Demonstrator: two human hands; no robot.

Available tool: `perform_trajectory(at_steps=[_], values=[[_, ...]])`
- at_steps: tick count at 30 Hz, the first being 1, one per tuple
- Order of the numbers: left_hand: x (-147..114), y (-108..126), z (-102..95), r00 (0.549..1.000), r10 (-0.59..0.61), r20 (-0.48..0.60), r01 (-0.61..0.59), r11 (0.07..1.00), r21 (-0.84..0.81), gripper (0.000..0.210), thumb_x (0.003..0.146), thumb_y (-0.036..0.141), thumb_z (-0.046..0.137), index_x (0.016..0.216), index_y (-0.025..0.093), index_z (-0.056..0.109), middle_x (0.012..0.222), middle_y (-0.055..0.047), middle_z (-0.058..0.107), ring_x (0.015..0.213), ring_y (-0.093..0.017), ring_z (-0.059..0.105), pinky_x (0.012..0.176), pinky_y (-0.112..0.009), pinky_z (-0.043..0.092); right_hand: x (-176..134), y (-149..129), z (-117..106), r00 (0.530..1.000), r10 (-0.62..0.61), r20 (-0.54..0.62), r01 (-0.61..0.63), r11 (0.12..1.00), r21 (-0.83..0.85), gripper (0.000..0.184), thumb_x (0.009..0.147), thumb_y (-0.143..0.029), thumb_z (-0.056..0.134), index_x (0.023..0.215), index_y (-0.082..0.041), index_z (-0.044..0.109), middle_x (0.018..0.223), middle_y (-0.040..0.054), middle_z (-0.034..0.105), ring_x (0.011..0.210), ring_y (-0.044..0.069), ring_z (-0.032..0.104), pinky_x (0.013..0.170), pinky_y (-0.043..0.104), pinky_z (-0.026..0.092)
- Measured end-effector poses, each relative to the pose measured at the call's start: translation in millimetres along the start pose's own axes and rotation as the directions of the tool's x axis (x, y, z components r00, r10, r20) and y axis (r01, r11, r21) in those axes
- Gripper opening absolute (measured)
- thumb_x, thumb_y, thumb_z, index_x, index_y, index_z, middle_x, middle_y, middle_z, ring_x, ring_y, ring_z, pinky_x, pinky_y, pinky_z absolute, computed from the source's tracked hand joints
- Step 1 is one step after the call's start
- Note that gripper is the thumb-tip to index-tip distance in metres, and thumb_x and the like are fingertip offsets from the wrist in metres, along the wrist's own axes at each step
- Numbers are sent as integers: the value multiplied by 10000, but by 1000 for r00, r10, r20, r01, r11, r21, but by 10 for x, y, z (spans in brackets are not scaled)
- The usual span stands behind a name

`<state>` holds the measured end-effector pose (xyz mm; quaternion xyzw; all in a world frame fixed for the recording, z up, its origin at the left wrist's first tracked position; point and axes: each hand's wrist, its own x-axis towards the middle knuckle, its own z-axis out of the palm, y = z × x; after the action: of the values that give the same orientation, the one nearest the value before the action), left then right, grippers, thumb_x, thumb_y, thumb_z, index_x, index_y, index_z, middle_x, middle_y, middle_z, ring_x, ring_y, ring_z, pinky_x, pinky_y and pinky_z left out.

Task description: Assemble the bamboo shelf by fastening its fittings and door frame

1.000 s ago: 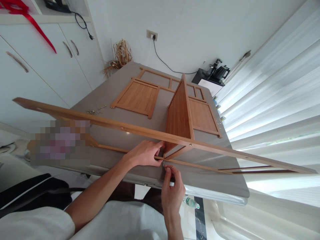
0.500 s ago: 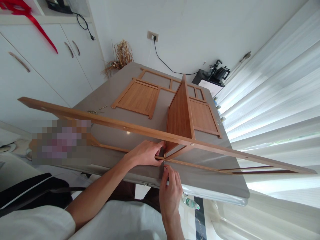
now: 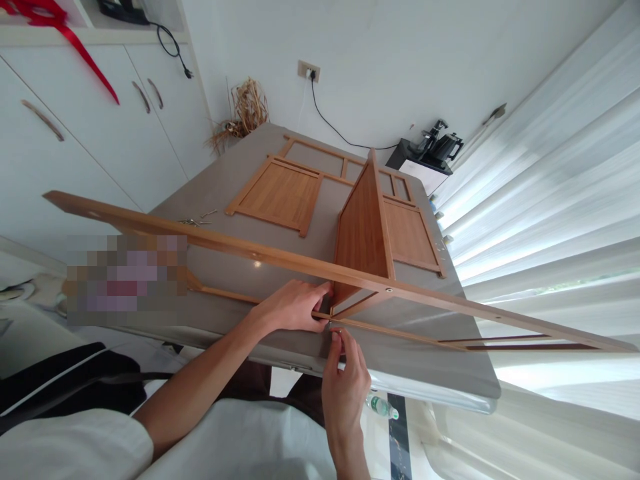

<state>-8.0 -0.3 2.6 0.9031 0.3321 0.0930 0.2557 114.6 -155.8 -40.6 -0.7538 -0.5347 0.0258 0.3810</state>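
A long wooden frame (image 3: 295,265) stands on edge across the near part of the table. Behind it, an upright wooden panel (image 3: 360,230) meets it at a right angle. My left hand (image 3: 295,305) is closed around the frame's lower rail and the panel's near corner, pressing the two together. Just in front of that joint, my right hand (image 3: 346,373) pinches a thin, small metal piece that looks like an L-shaped hex key (image 3: 336,331). Its tip is at the rail; the fingers partly hide it.
Flat wooden panels (image 3: 277,193) and a slatted frame (image 3: 320,155) lie on the grey table (image 3: 240,167). Loose screws (image 3: 193,221) sit at the left. A plastic bottle (image 3: 383,405) is on the floor beyond the table's front edge. Curtains (image 3: 550,167) hang at the right.
My right hand's fingers have turned slightly at the joint, with the hex key swinging a little. My left hand keeps its hold. The whole view has shifted slightly.
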Motion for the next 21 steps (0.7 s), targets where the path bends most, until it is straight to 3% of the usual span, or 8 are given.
perform_trajectory(at_steps=[10,21], values=[[-2,0,3,1000,-6,-12,6,1000,-2,313,750,422,719,919,246,522,738,48,694,664,-204,653,581,-299,344,-27,29,28,988,150,-23,-148,987,69,283,1016,-433,498,1058,-241,702,945,16,754,808,154,701,690,240,495],[-2,-13,8,1000,4,-7,-4,1000,-13,317,757,437,711,932,247,527,748,56,688,656,-190,639,570,-305,326,-40,65,61,997,-34,-64,35,999,19,210,1037,-312,498,1101,-236,683,986,17,745,878,148,701,760,243,513]])
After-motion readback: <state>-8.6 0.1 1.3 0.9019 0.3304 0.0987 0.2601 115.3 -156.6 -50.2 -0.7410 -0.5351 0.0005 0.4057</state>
